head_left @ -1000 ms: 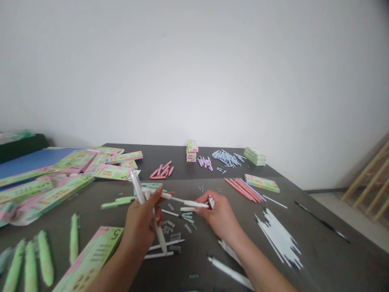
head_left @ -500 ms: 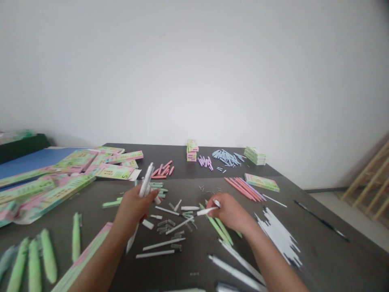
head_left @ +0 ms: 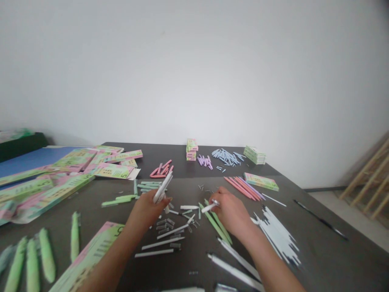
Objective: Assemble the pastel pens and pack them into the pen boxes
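Left hand [head_left: 152, 209] grips white pens [head_left: 163, 187] above the counter [head_left: 194, 239]. Right hand [head_left: 226, 207] pinches a white pen part [head_left: 210, 206] over green pens [head_left: 218, 225]. White refills [head_left: 281, 235] lie to its right.

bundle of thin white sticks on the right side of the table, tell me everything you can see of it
The bundle of thin white sticks looks like smooth plastic, with some dark tips at its far end. The sticks lie flat, roughly parallel, slanting from far left to near right, their ends uneven. They rest on the dark table, just right of the right forearm; whether it touches them is unclear. They overlap too much to count.
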Demonstrator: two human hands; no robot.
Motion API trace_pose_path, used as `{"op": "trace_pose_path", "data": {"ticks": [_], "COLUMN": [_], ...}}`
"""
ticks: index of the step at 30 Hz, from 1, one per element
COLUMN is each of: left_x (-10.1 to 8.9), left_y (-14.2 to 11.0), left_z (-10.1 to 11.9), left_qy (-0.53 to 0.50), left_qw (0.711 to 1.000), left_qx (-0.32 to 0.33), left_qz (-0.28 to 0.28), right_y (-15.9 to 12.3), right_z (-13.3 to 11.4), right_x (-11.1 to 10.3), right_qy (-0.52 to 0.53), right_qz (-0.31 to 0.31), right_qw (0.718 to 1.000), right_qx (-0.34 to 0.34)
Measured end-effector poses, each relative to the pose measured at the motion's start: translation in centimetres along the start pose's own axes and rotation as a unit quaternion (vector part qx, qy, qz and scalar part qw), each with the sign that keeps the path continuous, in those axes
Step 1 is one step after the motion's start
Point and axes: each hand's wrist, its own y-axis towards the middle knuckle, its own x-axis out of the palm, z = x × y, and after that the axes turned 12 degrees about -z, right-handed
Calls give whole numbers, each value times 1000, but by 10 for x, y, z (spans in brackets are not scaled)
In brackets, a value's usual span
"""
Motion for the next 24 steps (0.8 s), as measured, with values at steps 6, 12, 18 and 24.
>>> {"op": "trace_pose_path", "data": {"ticks": [6,12,18,24], "left_x": [3,9,18,23], "left_y": [0,-8,-10,-3], "left_z": [-3,-1,-1,-9], "left_qy": [26,68,111,145], "left_qw": [1000,998,992,988], "left_qx": [-5,6,0,-27], "left_qz": [14,-12,-53,-48], "right_y": [-4,-10,-10,-7], "right_z": [4,-2,-10,-13], "right_x": [0,0,0,1], "right_qy": [2,-18,-48,-56], "right_qz": [-43,-50,-77,-88], "right_qw": [999,998,996,994], "right_qx": [-9,-31,-21,-17]}}
